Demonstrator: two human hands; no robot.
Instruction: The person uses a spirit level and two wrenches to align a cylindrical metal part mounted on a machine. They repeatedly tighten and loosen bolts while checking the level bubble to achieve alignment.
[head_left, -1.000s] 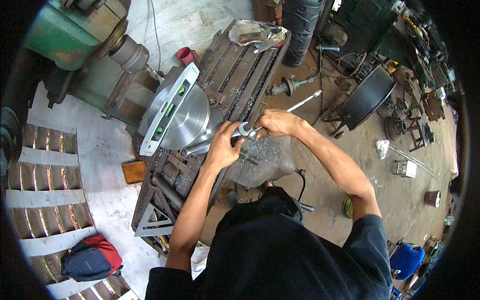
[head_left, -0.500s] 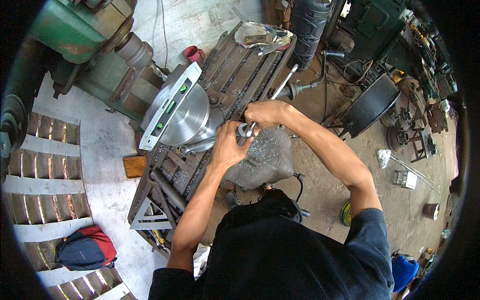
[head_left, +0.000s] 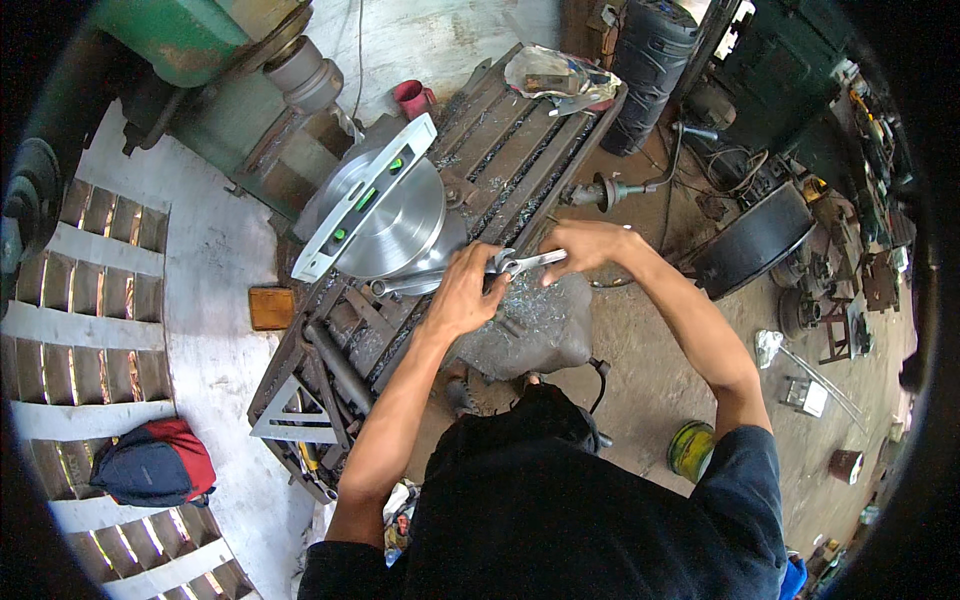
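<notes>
My left hand (head_left: 465,292) is closed over a wrench (head_left: 400,285) whose ring end sticks out to its left, beside a round shiny metal disc (head_left: 400,230). My right hand (head_left: 585,248) grips a second wrench (head_left: 540,261), whose near end meets my left fingertips. What the wrench jaws sit on is mostly hidden by my fingers. A pale spirit level (head_left: 368,195) with green vials lies slanted across the disc's face. Below my hands, metal shavings cover a grey rounded casting (head_left: 540,325).
A slotted machine table (head_left: 500,150) bears shavings, a wrapped bundle (head_left: 560,78) and a metal set square (head_left: 300,412). Behind it stand a red mug (head_left: 413,98) and green machine (head_left: 180,45). A crank handle (head_left: 640,187) projects at right. A yellow-green tin (head_left: 690,450) stands on the floor.
My right hand has moved right, away from my left hand, and its wrench has swung clockwise from pointing up and away to lying nearly level. My left hand keeps its place on its wrench.
</notes>
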